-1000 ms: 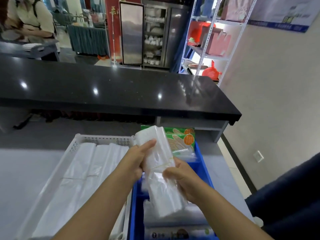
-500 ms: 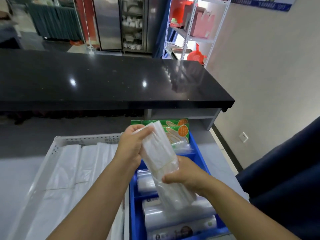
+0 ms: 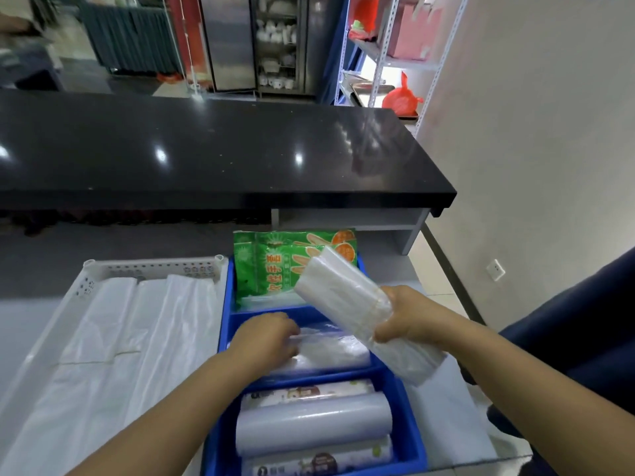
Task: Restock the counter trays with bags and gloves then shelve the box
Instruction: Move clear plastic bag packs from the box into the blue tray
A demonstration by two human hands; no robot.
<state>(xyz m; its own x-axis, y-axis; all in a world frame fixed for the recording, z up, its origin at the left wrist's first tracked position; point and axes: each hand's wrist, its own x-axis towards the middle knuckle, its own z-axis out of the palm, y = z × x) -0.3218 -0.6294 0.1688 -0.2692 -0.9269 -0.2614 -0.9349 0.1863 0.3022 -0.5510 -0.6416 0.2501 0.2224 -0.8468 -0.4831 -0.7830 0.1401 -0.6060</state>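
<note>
bundle of clear bags (image 3: 343, 297), tilted, clamped at mid-length by the right hand (image 3: 405, 317), both ends projecting, above the middle compartment of the blue tray (image 3: 224, 314). left hand (image 3: 264, 338) lies on plastic there, fingers bent; whether it grips cannot be told. glove packets (image 3: 275, 266) fill the far compartment.

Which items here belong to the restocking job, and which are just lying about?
Job:
right hand holding the bag bundle
left hand in the blue tray
green glove packs
white tray

Lying about:
black countertop
red bag
wall socket
</note>
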